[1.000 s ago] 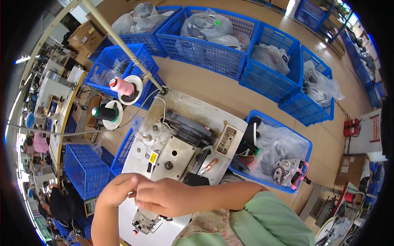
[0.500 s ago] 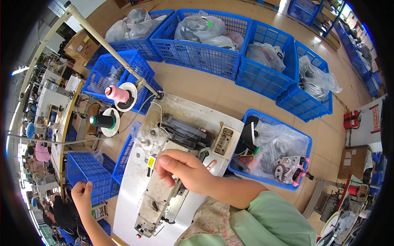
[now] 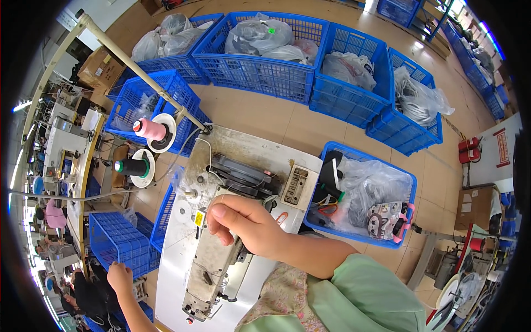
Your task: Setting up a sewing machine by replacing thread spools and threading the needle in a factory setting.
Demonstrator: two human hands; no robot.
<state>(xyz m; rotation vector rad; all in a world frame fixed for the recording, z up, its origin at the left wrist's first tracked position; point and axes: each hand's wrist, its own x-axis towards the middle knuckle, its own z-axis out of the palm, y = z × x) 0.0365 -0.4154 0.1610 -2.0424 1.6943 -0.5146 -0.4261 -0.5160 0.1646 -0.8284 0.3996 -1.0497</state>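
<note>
A grey-white industrial sewing machine [image 3: 207, 276] stands on a stained white table [image 3: 174, 282]. Over its arm, my right hand [image 3: 243, 224] is closed in a pinch, and a very fine thread seems to pass by its fingertips. Off the table's left side, my left hand [image 3: 120, 276] is raised with its fingers curled together; whatever is in them is too small to make out. Beyond the left edge of the table, a pink thread cone [image 3: 150, 129] and a black thread cone [image 3: 133, 166] sit on the thread stand [image 3: 145, 77].
Several blue crates [image 3: 257, 77] with plastic-bagged goods line the far side. To the table's right stands a blue bin [image 3: 359, 235] with clear bags, orange-handled scissors [image 3: 327, 209] and a patterned pouch [image 3: 385, 218]. Another blue crate [image 3: 119, 243] lies to the left. People work farther left.
My left hand has moved down and slightly to the right. My right hand stays over the machine, still pinched. The whole view has shifted slightly.
</note>
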